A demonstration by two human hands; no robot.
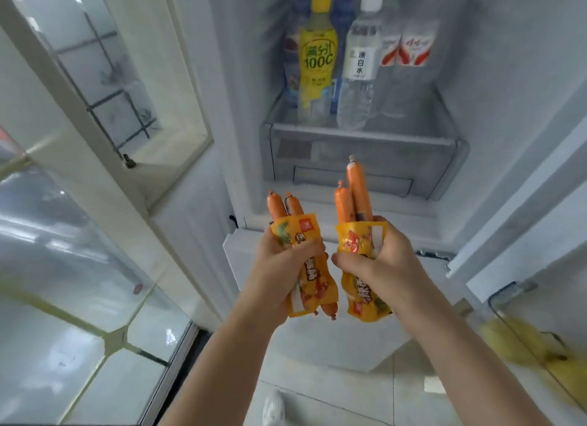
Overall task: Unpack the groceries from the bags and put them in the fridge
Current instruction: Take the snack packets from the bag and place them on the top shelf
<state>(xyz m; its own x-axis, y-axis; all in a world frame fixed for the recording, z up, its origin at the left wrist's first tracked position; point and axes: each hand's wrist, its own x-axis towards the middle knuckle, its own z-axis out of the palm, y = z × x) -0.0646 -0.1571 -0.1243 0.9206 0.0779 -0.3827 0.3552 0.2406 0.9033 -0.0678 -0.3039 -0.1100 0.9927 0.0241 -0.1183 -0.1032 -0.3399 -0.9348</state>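
Left hand (279,263) and right hand (378,260) each grip a sausage pack (313,278) (362,286), long axes pointing far toward probably a fridge drawer (359,158) straight ahead.

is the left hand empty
No, the left hand grips a yellow sausage pack, as the right hand does another.

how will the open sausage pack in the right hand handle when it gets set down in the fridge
Probably floppy: the sausage pack creases where the right hand grips it. Its glossy film may be slippery. Two sausages stick out of the open top, so they could slide out or roll if it tips.
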